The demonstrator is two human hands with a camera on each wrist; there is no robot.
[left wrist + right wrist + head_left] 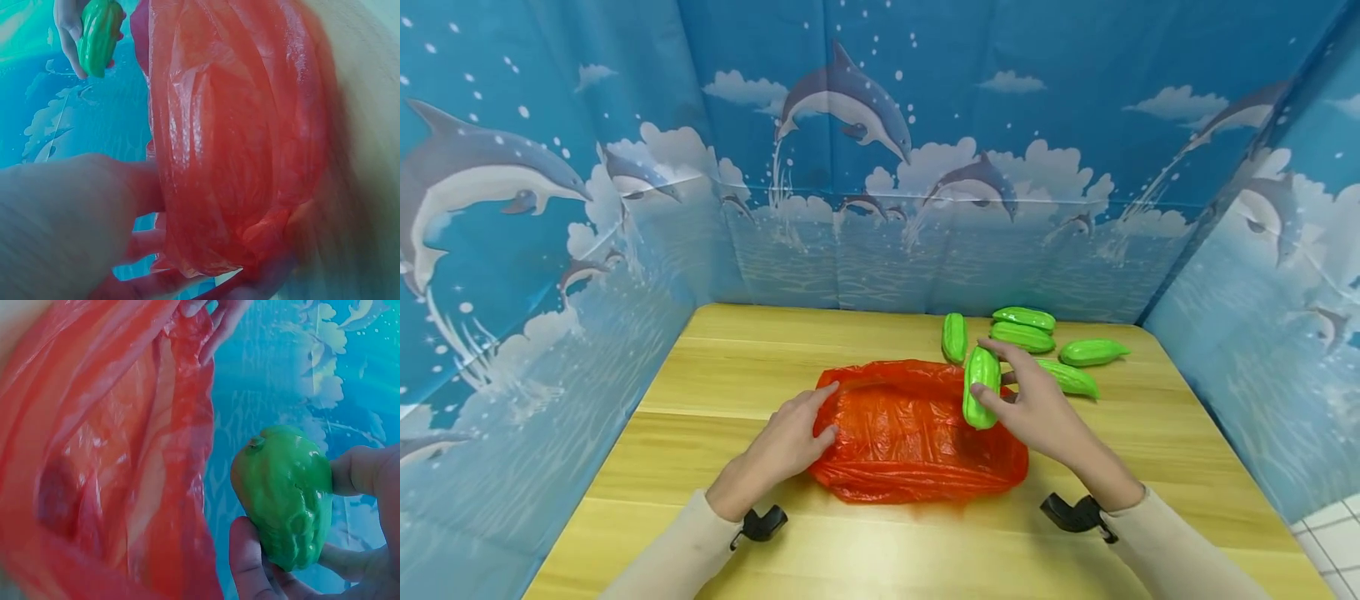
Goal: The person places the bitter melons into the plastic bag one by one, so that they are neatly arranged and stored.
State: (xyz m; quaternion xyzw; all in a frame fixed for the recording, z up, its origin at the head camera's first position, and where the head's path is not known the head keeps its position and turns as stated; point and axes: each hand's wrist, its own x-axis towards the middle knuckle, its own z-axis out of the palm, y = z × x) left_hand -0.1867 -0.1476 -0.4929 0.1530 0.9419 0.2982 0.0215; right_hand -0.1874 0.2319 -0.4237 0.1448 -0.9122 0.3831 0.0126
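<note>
My right hand (1037,404) holds a glossy green bitter melon (981,390) between thumb and fingers, over the right part of a red plastic bag (887,475). In the right wrist view, the ridged, bumpy skin of the bitter melon (287,494) shows between the fingertips, beside the bag rim. The bag lies on the table with its mouth spread open upward. At its left end my left hand (790,437) holds the rim, thumb and forefinger reaching over the edge. In the left wrist view some fingers of the left hand (81,212) are hidden behind the red film.
Several more bitter melons lie at the back right of the wooden table (700,425), one upright on the page (954,337) and another at the far right (1093,352). Blue dolphin-print curtains (925,250) close off the back and sides.
</note>
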